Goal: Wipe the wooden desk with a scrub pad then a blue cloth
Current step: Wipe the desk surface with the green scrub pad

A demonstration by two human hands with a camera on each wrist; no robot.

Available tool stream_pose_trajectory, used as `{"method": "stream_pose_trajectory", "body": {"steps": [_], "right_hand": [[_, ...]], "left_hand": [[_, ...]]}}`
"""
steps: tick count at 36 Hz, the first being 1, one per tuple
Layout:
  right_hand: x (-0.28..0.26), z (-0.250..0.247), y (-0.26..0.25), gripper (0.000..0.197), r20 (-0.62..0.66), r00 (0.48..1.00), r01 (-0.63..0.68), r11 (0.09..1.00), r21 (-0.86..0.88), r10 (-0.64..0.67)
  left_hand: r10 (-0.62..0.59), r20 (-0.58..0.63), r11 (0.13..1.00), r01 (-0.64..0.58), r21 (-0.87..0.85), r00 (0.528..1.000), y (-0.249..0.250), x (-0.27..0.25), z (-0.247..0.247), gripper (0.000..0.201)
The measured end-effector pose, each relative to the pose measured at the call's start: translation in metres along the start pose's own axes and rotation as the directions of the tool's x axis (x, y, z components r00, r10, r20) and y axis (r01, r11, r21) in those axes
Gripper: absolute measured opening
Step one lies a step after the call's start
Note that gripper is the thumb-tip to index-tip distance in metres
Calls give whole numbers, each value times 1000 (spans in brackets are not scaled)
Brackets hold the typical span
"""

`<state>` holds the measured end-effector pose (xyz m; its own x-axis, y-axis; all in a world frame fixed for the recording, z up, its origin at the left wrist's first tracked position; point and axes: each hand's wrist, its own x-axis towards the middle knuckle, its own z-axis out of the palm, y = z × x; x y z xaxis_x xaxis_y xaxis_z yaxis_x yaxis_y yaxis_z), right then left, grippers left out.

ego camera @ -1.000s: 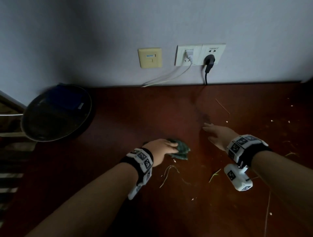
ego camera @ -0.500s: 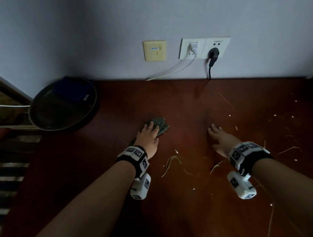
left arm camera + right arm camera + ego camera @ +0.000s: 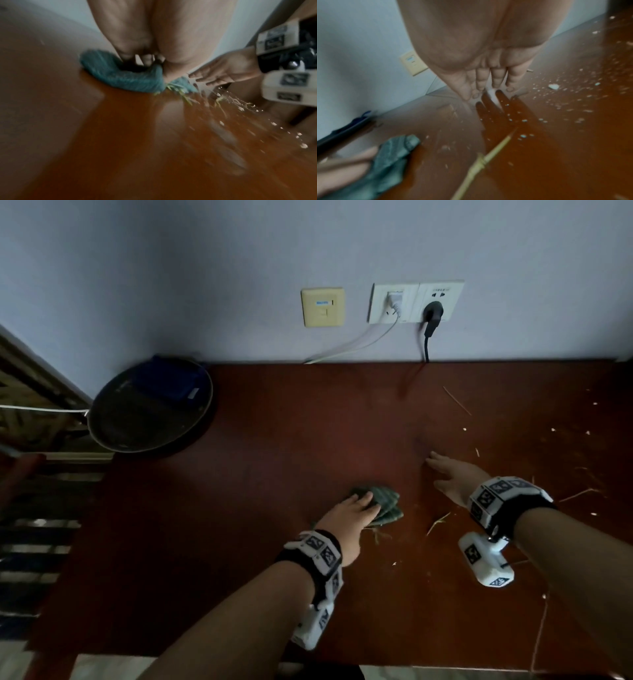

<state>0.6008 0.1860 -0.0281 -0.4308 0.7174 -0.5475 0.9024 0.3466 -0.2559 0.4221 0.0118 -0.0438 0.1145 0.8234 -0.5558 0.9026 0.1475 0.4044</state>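
A dim room in a home: a dark wooden desk (image 3: 274, 440) against a pale painted wall (image 3: 205, 251), wall sockets (image 3: 416, 301) with cables plugged in, and a round pan (image 3: 120, 433) at the desk's left edge.

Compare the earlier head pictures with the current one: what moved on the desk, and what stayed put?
The left hand drew the green scrub pad back toward the person and rightward from its far reach half a second ago, fingers flat on it. The right hand stayed open on the desk; the pan did not move.
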Motion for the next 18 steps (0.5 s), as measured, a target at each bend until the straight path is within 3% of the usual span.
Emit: {"method": "stream_pose_trajectory", "body": {"steps": [4, 6, 9, 12, 15, 18], "right_hand": [[-8, 8, 5, 64, 29, 999, -37, 996, -84, 39], [-8, 14, 7, 69, 44, 998, -40, 996, -82, 43], [-6, 18, 9, 73, 48, 998, -40, 995, -93, 45], [-5, 19, 11, 76, 62, 997, -34, 994, -108, 40], [-3, 23, 17, 81, 65, 997, -26, 993, -115, 33], [-1, 26, 21, 85, 71, 997, -21, 995, -99, 28]], "left_hand": [[16, -28, 1000, -16, -15, 999, -30, -14, -26, 74], [-84, -134, 990, 68, -123, 987, -51, -17, -39, 72], [-313, -271, 914, 212, -345, 910, -82, -10, -59, 75], [-441, -297, 846, 282, -453, 847, -94, 5, -73, 79], [-428, -241, 870, 325, -371, 871, -88, 22, -79, 78], [-325, -229, 930, 266, -252, 918, -74, 37, -76, 71]]}}
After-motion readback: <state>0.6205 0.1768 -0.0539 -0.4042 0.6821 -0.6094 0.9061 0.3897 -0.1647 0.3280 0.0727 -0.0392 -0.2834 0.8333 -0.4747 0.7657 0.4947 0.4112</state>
